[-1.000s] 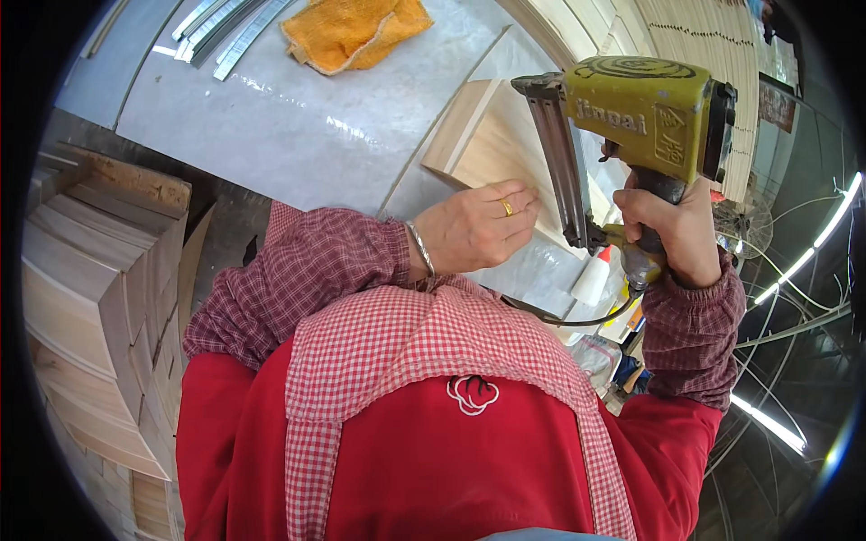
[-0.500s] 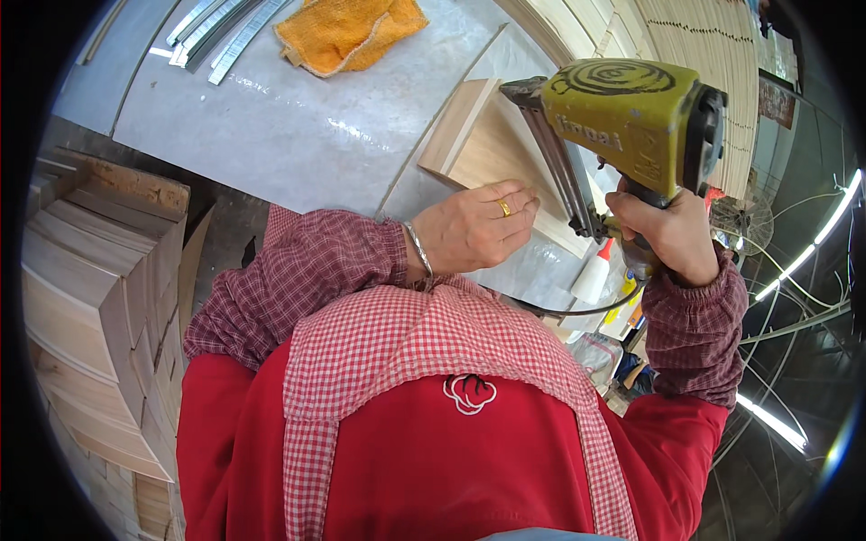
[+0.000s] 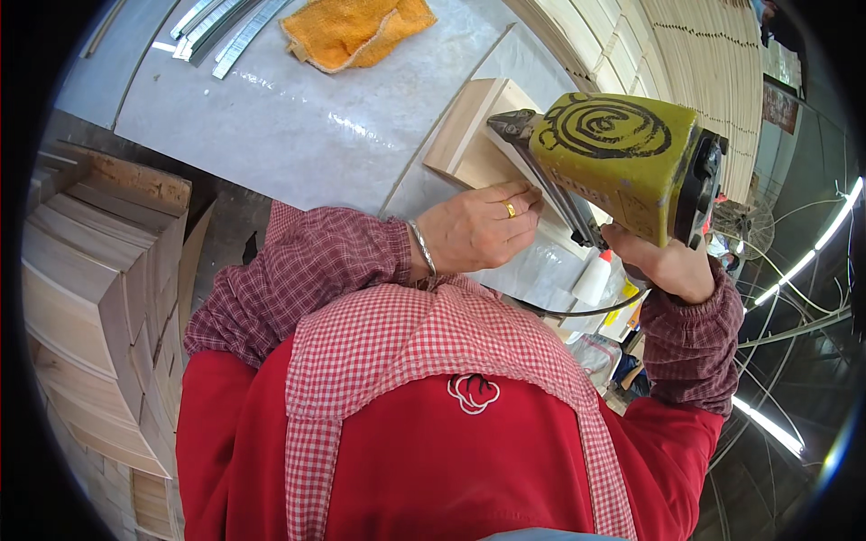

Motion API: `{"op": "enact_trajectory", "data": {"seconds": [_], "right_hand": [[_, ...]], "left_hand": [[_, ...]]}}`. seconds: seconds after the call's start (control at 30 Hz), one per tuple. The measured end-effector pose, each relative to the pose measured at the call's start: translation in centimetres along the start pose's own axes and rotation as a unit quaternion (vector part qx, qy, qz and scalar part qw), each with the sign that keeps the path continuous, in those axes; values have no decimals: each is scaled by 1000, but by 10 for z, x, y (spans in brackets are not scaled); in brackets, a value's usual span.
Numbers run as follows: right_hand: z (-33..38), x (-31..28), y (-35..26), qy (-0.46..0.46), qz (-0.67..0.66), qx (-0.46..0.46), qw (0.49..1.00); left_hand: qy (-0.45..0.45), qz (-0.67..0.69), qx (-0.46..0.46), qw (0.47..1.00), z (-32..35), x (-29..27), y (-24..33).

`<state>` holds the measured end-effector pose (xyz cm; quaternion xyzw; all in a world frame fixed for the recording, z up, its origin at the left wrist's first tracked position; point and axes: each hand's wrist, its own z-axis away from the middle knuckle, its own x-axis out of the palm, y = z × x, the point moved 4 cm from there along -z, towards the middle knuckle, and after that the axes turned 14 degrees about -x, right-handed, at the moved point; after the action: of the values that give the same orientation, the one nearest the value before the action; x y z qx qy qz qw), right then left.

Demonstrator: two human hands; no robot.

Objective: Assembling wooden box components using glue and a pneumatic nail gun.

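My right hand (image 3: 663, 261) is wrapped round the handle of a yellow-green nail gun (image 3: 603, 135) with a black spiral drawn on its top. The gun's dark nose hangs over the upper edge of a shallow, pale wooden box (image 3: 466, 135), and I cannot tell if it touches. My left hand (image 3: 478, 227), with a gold ring on it, has its fingers curled together on the box's near side. The fingertips are partly hidden there. The gun's body and magazine cover the right part of the box.
Staple strips (image 3: 225, 36) and an orange cloth (image 3: 361, 32) lie on the grey worktable (image 3: 298, 117). Wooden boards are stacked at left (image 3: 72, 288) and far right (image 3: 704, 81). A white bottle with a red tip (image 3: 592, 279) stands near a black hose (image 3: 586, 313).
The nail gun has tipped and come down to the left, its nose now over the box's upper edge. My left hand stays at the box's near side.
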<state>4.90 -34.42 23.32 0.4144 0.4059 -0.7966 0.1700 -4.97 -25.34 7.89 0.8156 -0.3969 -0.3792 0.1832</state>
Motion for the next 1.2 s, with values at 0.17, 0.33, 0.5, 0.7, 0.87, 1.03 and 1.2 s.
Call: {"op": "enact_trajectory", "data": {"seconds": [0.17, 0.33, 0.5, 0.7, 0.87, 1.03, 1.2], "right_hand": [[0, 4, -1, -26, 91, -124, 988], [17, 7, 1, -40, 177, -206, 962], [25, 9, 4, -63, 197, -211, 955], [26, 11, -7, -110, 235, -278, 925], [12, 10, -13, -92, 97, -198, 971], [7, 10, -23, -90, 66, -194, 975], [5, 14, -32, -93, 74, -212, 970]], "left_hand": [[3, 8, -1, 1000, 2, 2, 1], [18, 15, 1, 1000, 3, 6, 1], [22, 5, 10, 1000, 8, 3, 1], [-5, -20, 25, 999, 13, -3, 1], [-20, 3, -1, 1000, 18, -5, -2], [-10, 2, -4, 1000, 19, -4, -3], [12, -19, 4, 1000, 23, 11, -5]]}}
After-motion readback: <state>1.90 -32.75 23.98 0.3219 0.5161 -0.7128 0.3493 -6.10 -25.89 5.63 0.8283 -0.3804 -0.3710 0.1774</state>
